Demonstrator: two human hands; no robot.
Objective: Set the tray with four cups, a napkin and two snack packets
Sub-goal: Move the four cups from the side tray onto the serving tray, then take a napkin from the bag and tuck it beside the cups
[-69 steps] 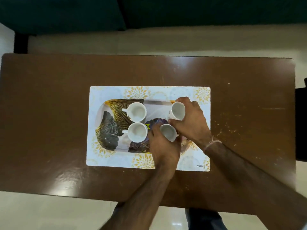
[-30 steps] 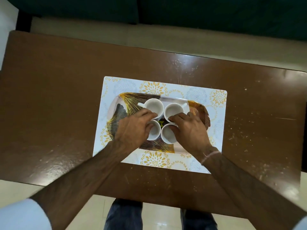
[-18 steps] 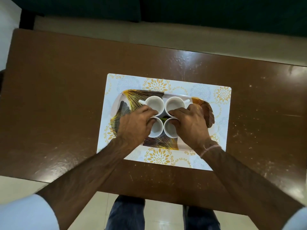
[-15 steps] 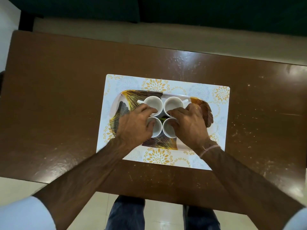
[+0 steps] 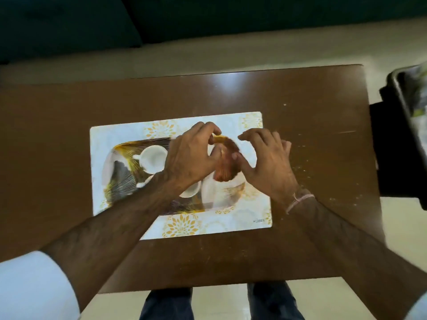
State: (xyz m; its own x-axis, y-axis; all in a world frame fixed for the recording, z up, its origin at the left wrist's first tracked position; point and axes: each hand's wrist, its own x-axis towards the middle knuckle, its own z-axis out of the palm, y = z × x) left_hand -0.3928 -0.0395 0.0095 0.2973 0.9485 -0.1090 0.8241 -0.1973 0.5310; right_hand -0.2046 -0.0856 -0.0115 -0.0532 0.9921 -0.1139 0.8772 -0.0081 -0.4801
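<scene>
A brown wooden table (image 5: pixel 69 125) lies under me, with a white placemat (image 5: pixel 104 139) printed with yellow flowers at its middle and the leaf-patterned tray (image 5: pixel 120 179) set on that. At 3 o'clock, off the table's edge, a dark tray-like thing (image 5: pixel 402 93) holds blurred items I cannot make out. Small letters near the placemat's 5 o'clock corner seem to read "KUBER" (image 5: pixel 258 221), though they are blurred. My left forearm crosses the tray and covers much of the cup group: one white cup (image 5: pixel 152 158) shows fully at 9 o'clock of my left hand (image 5: pixel 191 158), two more (image 5: pixel 190 189) peek from under the wrist, and a fourth I cannot see. My left hand's fingers curl loosely, holding nothing I can see. My right hand (image 5: pixel 268 162) hovers spread and empty over the tray's 3 o'clock end.
</scene>
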